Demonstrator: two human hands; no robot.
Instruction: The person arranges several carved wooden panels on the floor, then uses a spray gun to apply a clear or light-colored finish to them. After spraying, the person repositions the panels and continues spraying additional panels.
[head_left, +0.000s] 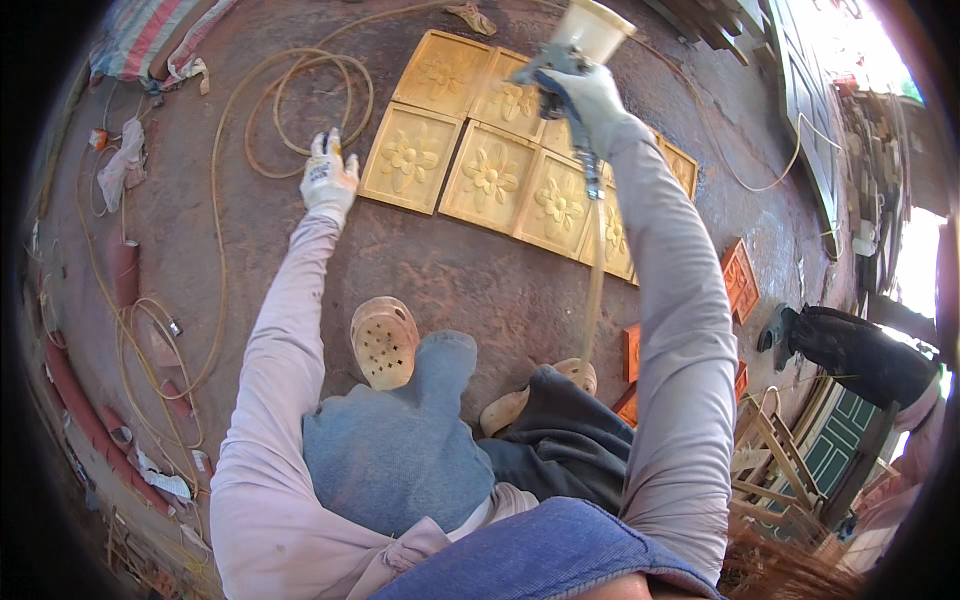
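Observation:
My right hand [597, 98], in a white glove, grips a spray gun [584, 150] with a pale cup [596, 28] on top. A clear hose [596, 270] hangs from the gun's handle toward my feet. Below the gun, several square wooden panels [490, 180] with carved flowers lie in two rows, coloured yellow-gold. My right arm covers part of the panels at the right end. At the left end, my gloved left hand [330, 180] is held beside the nearest corner panel [408, 158], fingers apart and holding nothing. Whether it touches the panel's edge I cannot tell.
A coiled hose [300, 100] lies on the floor at the left, near red tubes [85, 430]. Orange-red carved pieces [740, 280] sit beyond my right arm. Another person's dark-trousered leg [850, 345] shows at the right, near a wooden frame [775, 450]. A striped sack [140, 45] stands far left.

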